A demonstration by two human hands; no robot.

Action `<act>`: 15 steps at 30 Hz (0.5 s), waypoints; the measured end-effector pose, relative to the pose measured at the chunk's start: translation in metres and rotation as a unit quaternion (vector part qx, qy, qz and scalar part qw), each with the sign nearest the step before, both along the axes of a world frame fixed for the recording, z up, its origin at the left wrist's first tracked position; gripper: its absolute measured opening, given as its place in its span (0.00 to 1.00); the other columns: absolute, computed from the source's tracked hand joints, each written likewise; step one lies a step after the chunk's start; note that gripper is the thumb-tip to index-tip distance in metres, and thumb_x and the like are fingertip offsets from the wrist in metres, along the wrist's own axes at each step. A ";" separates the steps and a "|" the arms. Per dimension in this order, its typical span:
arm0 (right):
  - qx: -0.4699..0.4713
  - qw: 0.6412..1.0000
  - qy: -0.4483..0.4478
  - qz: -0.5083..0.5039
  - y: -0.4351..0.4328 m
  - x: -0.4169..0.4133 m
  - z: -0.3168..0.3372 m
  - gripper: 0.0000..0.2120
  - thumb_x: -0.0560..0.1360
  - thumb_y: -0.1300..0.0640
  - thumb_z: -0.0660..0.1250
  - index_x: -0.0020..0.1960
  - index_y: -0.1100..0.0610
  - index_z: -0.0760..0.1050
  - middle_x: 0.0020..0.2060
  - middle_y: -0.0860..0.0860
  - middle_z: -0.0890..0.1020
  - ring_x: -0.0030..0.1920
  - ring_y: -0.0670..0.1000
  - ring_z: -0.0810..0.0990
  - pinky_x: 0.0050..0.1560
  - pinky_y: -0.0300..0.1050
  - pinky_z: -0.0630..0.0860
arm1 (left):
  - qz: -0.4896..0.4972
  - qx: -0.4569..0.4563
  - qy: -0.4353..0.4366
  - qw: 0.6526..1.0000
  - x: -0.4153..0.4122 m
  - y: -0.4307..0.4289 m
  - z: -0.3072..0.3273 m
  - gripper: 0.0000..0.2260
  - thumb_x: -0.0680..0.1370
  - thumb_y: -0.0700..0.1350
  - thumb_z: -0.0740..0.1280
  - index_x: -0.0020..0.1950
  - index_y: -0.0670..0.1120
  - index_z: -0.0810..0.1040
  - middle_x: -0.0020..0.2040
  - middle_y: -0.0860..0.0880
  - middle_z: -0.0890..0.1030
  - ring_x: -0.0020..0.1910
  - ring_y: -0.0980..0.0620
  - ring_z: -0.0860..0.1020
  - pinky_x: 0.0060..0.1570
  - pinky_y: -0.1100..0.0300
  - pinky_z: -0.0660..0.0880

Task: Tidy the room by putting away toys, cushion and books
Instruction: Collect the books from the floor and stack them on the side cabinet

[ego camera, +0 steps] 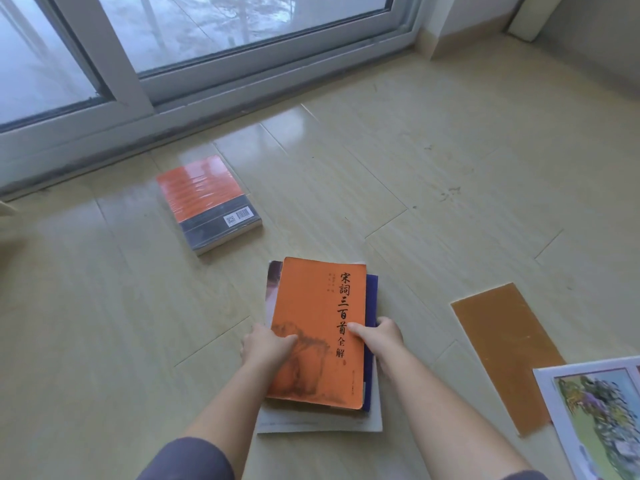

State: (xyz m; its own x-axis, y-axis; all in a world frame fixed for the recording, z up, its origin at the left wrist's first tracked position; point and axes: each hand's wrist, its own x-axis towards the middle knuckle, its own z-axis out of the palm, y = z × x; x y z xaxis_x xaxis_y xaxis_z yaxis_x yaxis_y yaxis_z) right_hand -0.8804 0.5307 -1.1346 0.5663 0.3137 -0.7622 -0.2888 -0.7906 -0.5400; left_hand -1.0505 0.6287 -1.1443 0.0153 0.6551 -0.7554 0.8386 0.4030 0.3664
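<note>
**Open room.** Floor (450, 168): pale wood-look planks, glossy, with faint scuffs. It is bounded at the far side by the sliding window frame (121, 98), which is grey-white with a dark track along its foot, and at the far right by a wall corner with a tan skirting (460, 38). Bare floor lies between the window and the stack, and to the left of the stack.

**Item 1.** Stack of books (311, 422), centre, near the person. The top one is the orange book (317, 334), a matt paperback with black vertical Chinese lettering and a faint ink drawing low on the cover. A blue book (371, 306) shows along its right edge. The bottom one is larger and grey-white. Whether the stack is lifted cannot be told.

**Item 2.** Left hand (265, 344): thumb on the orange cover, fingers tucked out of sight round the stack's left edge, grasping it.

**Item 3.** Right hand (381, 336): thumb on the cover, fingers wrapped round the right edge, grasping it.

**Item 4.** Wrapped book (207, 202): thick, orange and dark grey, in shiny film with the barcode up. It lies flat, well apart from the stack and nearer the window.

**Item 5.** Brown flat cover (505, 358): plain and rectangular, to the right of the stack.

**Item 6.** Picture book (595, 420): white border, painted greenery, just beside the brown cover.
</note>
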 end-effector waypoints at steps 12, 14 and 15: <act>0.122 0.981 0.098 0.116 -0.013 -0.008 0.040 0.18 0.73 0.62 0.72 0.59 0.52 0.70 0.55 0.51 0.82 0.53 0.52 0.82 0.56 0.50 0.79 | 0.102 -0.093 -0.105 0.985 -0.027 0.001 0.021 0.30 0.72 0.57 0.73 0.64 0.39 0.69 0.55 0.42 0.74 0.50 0.44 0.73 0.49 0.53 0.71; 0.120 0.977 0.098 0.148 -0.008 -0.001 0.067 0.18 0.73 0.61 0.71 0.60 0.51 0.71 0.55 0.50 0.82 0.53 0.51 0.83 0.52 0.47 0.79 | 0.117 -0.133 -0.118 0.977 -0.031 -0.004 0.037 0.36 0.71 0.62 0.71 0.68 0.40 0.67 0.61 0.41 0.73 0.56 0.42 0.73 0.51 0.50 0.70; 0.122 0.975 0.099 0.160 -0.006 0.002 0.084 0.19 0.74 0.61 0.71 0.61 0.51 0.70 0.55 0.50 0.82 0.52 0.51 0.83 0.50 0.46 0.80 | 0.124 -0.148 -0.125 0.973 -0.033 -0.006 0.051 0.38 0.70 0.65 0.70 0.70 0.41 0.66 0.64 0.41 0.73 0.59 0.42 0.73 0.54 0.49 0.71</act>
